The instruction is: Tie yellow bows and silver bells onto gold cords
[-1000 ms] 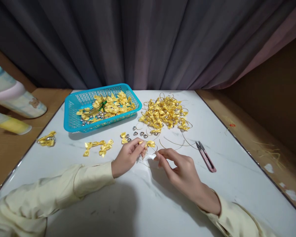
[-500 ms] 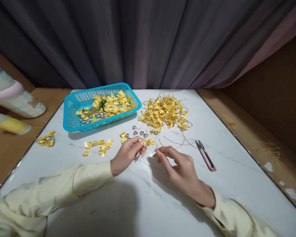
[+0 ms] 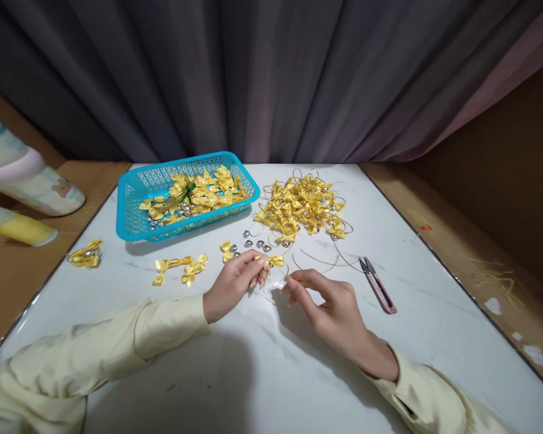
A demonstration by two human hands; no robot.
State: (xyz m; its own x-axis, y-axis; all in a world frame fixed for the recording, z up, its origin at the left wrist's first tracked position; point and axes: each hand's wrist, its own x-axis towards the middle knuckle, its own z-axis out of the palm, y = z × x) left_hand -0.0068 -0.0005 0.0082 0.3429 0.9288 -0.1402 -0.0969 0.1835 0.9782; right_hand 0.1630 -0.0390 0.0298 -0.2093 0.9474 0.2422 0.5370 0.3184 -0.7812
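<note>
Left hand (image 3: 235,283) pinches a bow (image 3: 275,260) steady while the right hand (image 3: 332,310) grips its thread (image 3: 278,282), probably for tension; snips (image 3: 377,286) sit handy just right of it.

The left hand (image 3: 232,284) is pinching a yellow bow (image 3: 276,260) between thumb and fingertips, just above the white table (image 3: 262,374). The right hand (image 3: 333,308) is pinching a thin cord (image 3: 278,280) that is looping out from the bow. The two hands are nearly touching. Silver beads (image 3: 254,244) are lying just beyond the left hand. A pile of bows (image 3: 301,208) is sitting farther back, beside a blue basket (image 3: 133,205) that is holding more bows and beads. Pink snips (image 3: 378,288) are lying near the right hand, on its right. Loose bows (image 3: 181,269) are lying left of the left hand.
</note>
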